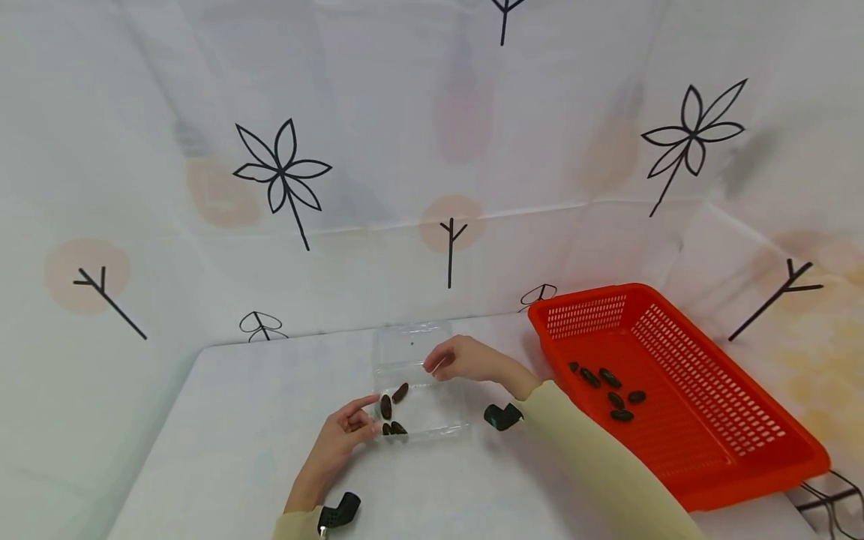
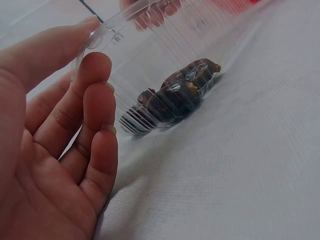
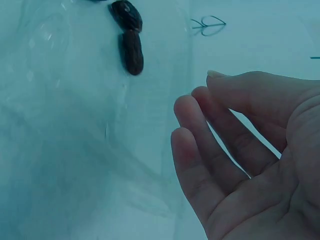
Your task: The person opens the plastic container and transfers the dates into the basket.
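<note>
A clear plastic box (image 1: 433, 411) lies on the white cloth, its lid (image 1: 412, 343) folded back on the far side. Several dark brown dates (image 1: 386, 407) lie along the box's left side; in the left wrist view those dates (image 2: 172, 100) show through the ribbed wall. My left hand (image 1: 340, 436) holds the box at its left edge, thumb at the near part and index finger farther back. Above the hinge, toward the right, hovers my right hand (image 1: 466, 358), its fingers loosely bent and nothing between them. The right wrist view has two dates (image 3: 133, 52) end to end.
To the right stands a red plastic basket (image 1: 682, 442) with slotted walls, several more dates (image 1: 616, 400) on its floor. White patterned cloth (image 1: 364, 277) hangs behind the table. Each wrist carries a small black camera (image 1: 502, 416).
</note>
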{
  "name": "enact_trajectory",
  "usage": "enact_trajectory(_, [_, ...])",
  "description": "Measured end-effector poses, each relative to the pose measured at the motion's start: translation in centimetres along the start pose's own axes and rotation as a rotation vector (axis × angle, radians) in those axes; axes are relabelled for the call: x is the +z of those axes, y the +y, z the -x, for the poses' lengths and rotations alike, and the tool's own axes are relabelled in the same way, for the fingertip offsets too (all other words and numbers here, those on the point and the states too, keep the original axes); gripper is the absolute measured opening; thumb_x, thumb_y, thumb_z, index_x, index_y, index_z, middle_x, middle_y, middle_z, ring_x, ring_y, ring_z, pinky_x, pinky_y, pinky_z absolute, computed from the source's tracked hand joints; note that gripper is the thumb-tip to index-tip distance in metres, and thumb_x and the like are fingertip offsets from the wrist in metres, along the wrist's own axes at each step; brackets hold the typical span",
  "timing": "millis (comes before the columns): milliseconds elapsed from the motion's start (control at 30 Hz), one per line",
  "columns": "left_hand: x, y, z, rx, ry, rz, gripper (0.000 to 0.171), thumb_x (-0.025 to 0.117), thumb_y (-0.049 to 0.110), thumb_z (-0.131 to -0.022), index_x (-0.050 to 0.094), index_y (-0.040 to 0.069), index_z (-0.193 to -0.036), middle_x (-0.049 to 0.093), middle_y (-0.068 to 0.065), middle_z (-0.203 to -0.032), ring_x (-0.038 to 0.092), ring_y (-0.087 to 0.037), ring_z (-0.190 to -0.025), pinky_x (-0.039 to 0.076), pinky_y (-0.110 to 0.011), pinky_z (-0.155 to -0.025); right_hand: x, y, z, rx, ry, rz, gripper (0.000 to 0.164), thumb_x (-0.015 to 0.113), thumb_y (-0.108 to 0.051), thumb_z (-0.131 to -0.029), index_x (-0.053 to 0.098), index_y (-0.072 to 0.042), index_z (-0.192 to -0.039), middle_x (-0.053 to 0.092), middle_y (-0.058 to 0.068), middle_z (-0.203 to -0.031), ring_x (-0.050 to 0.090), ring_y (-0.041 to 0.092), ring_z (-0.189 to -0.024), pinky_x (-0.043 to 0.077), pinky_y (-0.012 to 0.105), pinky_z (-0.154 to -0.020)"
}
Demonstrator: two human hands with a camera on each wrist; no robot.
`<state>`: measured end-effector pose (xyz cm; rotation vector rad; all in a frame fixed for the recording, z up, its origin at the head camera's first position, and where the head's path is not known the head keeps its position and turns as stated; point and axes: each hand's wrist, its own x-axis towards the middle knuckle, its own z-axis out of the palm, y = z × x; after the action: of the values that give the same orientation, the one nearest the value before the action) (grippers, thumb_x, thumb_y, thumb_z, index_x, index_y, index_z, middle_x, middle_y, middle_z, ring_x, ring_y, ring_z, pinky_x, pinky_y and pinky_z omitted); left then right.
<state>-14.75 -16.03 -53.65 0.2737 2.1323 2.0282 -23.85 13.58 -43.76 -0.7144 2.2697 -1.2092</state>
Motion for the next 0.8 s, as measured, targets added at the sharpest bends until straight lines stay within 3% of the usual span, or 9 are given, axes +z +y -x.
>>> enact_trajectory(200, [0.1, 0.0, 0.0, -0.033, 0.015, -0.001, 0.054, 0.075, 0.004, -0.087, 0.055, -0.002, -0.138, 0.060, 0.001, -0.083, 0.053, -0.010, -0.072, 0.043, -0.022, -0.066, 1.4, -0.7, -1.7, -0.016, -0.039, -0.013, 0.026, 0.068, 0.002, -0.091, 0.068, 0.004, -0.117, 0.067, 0.019, -0.117, 0.066, 0.018, -0.101, 0.053, 0.033, -0.087])
enact_trajectory(467, [0.2, 0.1, 0.0, -0.029, 0.013, -0.006, 0.054, 0.074, 0.004, -0.088, 0.054, -0.002, -0.138, 0.060, 0.001, -0.082, 0.053, -0.009, -0.071, 0.042, -0.022, -0.066, 2.6, -1.1, -3.8, -0.006, -0.073, 0.043, 0.030, 0.070, -0.001, -0.089, 0.070, 0.000, -0.119, 0.069, 0.012, -0.118, 0.066, 0.014, -0.102, 0.051, 0.033, -0.090])
enact_trajectory(800, [0.0, 0.0, 0.0, -0.014, -0.001, -0.003, 0.055, 0.075, 0.005, -0.088, 0.054, -0.002, -0.139, 0.060, 0.000, -0.083, 0.053, -0.010, -0.072, 0.042, -0.023, -0.066, 4.5, -1.4, -4.9, 0.009, -0.171, 0.241, 0.032, 0.075, -0.003, -0.084, 0.074, -0.008, -0.115, 0.071, 0.000, -0.107, 0.062, 0.009, -0.098, 0.047, 0.031, -0.091])
